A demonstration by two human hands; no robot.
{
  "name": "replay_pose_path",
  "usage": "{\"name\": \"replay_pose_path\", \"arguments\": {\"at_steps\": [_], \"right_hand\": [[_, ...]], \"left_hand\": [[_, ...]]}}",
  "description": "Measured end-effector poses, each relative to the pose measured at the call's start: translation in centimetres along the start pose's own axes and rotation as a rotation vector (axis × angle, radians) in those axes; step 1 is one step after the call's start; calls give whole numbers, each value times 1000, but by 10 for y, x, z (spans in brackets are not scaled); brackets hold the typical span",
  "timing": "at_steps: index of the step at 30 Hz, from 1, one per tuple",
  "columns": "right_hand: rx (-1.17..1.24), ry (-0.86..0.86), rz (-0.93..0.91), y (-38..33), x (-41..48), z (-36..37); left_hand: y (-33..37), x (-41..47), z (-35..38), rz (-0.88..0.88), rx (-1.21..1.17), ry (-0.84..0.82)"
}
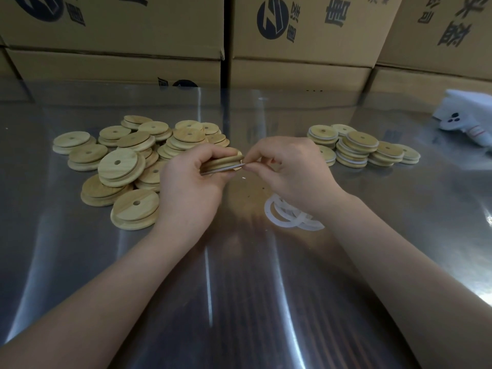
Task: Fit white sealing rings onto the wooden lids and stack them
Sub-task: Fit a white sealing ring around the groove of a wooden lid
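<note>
1. Head view: the left grip [191,179] is clamped on a round pale wooden lid [226,159]. Its fingers curl over the lid's top and the thumb is on the near side. The lid is held tilted, clear of the shiny grey metal counter [239,302].
2. The right grip [290,169] meets the left one at the lid's right edge. Its thumb and forefinger are closed together, pinching a thin white sealing ring [213,171]. The ring shows as a pale strip along the lid's lower face.
3. A small heap of loose white rubber rings [290,215] lies on the counter, just under the right wrist and partly hidden by it.
4. Left of the left grip, and touching its back, is a loose pile of bare wooden lids with centre holes [127,155]. The lids overlap at all angles.
5. Right of the right grip and a little beyond it stand short stacks of lids with white bands at their edges [356,150].
6. Well off to the right lies a white object with dark dots [466,115]. I cannot tell what it is.
7. Beyond both grips, brown printed cardboard boxes [119,35] wall off the counter's far edge.
</note>
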State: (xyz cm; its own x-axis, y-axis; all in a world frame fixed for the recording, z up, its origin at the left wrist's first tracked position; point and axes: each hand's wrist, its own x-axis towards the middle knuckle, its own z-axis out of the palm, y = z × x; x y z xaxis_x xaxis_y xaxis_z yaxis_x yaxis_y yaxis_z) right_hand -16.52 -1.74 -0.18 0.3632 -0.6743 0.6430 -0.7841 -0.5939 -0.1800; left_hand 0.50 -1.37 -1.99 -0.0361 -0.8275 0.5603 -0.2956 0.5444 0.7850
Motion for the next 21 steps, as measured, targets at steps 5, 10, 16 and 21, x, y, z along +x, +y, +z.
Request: {"name": "replay_pose_path", "arguments": {"at_steps": [5,10,16,21], "right_hand": [[28,-7,-15,2,1,-1],[55,11,-25,1,1,-1],[77,34,-41,-1,1,-2],[100,48,-26,0,0,-2]], "left_hand": [[-2,-1,0,11,-14,-12],[-3,-1,-1,3,-56,-23],[-4,-2,0,3,-85,-29],[-3,-1,-1,5,-108,-36]]}}
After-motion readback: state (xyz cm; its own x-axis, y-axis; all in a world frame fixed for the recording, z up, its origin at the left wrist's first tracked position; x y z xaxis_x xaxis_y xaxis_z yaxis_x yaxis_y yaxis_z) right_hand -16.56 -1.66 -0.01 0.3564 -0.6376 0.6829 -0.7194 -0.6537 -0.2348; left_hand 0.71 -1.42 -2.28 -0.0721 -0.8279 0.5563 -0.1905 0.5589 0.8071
